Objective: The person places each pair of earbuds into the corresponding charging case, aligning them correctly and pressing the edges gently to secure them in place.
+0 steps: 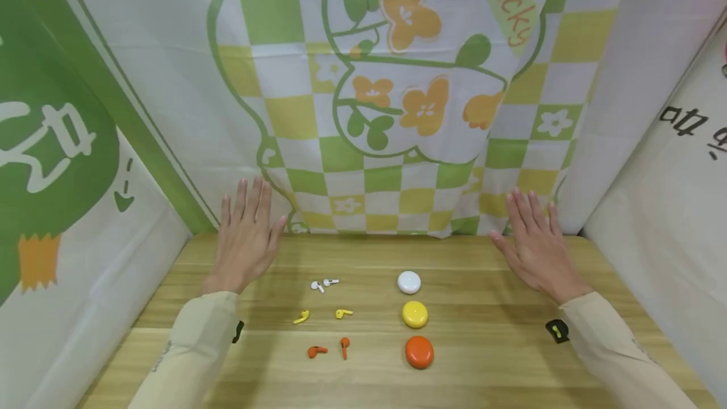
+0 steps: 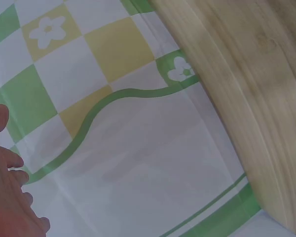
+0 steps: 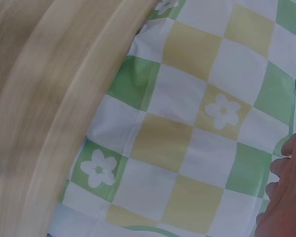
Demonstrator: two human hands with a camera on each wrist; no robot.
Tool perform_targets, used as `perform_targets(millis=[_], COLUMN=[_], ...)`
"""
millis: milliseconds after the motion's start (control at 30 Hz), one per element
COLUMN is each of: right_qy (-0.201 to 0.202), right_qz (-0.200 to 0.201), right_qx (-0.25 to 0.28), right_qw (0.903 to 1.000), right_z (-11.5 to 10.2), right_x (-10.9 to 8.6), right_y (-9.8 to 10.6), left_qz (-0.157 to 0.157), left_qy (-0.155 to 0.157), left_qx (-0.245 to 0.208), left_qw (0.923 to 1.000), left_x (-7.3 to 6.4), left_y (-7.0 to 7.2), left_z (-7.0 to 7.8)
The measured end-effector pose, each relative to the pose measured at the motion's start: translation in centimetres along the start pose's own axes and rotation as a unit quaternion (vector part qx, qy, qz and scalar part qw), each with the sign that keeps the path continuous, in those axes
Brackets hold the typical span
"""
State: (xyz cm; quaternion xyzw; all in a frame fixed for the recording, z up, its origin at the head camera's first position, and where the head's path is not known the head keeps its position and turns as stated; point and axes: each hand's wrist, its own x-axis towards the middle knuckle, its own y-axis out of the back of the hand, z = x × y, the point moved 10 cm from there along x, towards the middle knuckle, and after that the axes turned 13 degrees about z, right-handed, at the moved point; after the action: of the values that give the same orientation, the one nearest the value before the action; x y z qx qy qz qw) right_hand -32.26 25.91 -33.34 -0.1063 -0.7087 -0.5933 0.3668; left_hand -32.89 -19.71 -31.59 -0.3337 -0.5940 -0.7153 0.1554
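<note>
My left hand (image 1: 244, 238) is held up with straight fingers over the back left of the table, holding nothing. On the right, my right hand (image 1: 536, 248) is raised the same way, fingers straight and thumb apart. Between them lie white earbuds (image 1: 325, 284), yellow earbuds (image 1: 342, 314) and orange earbuds (image 1: 317, 351), two of each colour. To their right stand a white round case (image 1: 409, 282), a yellow round case (image 1: 415, 314) and an orange round case (image 1: 419, 352) in a column. Only the fingers' edges show in both wrist views.
A wooden table (image 1: 363, 390) carries everything. Behind it hangs a checkered cloth (image 1: 363, 180) with orange flowers. Printed cloth walls close off the left side (image 1: 153, 257) and the right side (image 1: 659, 219).
</note>
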Motion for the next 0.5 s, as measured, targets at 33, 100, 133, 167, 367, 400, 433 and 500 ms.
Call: perform_targets(millis=[33, 100, 133, 167, 367, 400, 433, 500], right_qy=[0.000, 0.000, 0.000, 0.000, -0.003, -0.005, -0.007, -0.009], right_qz=[-0.001, -0.008, -0.010, -0.012, -0.003, -0.002, -0.003, -0.005], right_qx=[0.000, 0.001, 0.002, 0.003, 0.004, 0.004, 0.006, 0.009], right_qw=[1.0000, 1.0000, 0.9999, 0.9999, 1.0000, 1.0000, 1.0000, 0.9999], right_z=[0.0, 0.1, 0.2, 0.2, 0.4, 0.4, 0.5, 0.5], right_x=[-0.1, -0.2, -0.3, -0.3, -0.4, -0.5, -0.5, -0.8], right_y=[-0.1, -0.3, -0.3, -0.4, -0.3, -0.3, -0.3, -0.4], left_qz=[0.000, 0.000, -0.001, -0.002, -0.009, -0.010, -0.011, -0.015], left_qy=[-0.001, -0.001, -0.002, -0.003, -0.006, -0.006, -0.006, -0.007], left_qx=[0.000, -0.002, -0.002, -0.002, -0.006, -0.007, -0.007, -0.010], left_qw=[1.0000, 1.0000, 1.0000, 1.0000, 0.9999, 0.9999, 0.9999, 0.9998], left_x=[-0.1, -0.3, -0.3, -0.4, -0.8, -0.8, -0.9, -1.1], left_y=[0.0, 0.0, -0.1, -0.1, -0.6, -0.7, -0.9, -1.1], left_z=[0.0, 0.1, 0.1, 0.1, 0.2, 0.2, 0.3, 0.3])
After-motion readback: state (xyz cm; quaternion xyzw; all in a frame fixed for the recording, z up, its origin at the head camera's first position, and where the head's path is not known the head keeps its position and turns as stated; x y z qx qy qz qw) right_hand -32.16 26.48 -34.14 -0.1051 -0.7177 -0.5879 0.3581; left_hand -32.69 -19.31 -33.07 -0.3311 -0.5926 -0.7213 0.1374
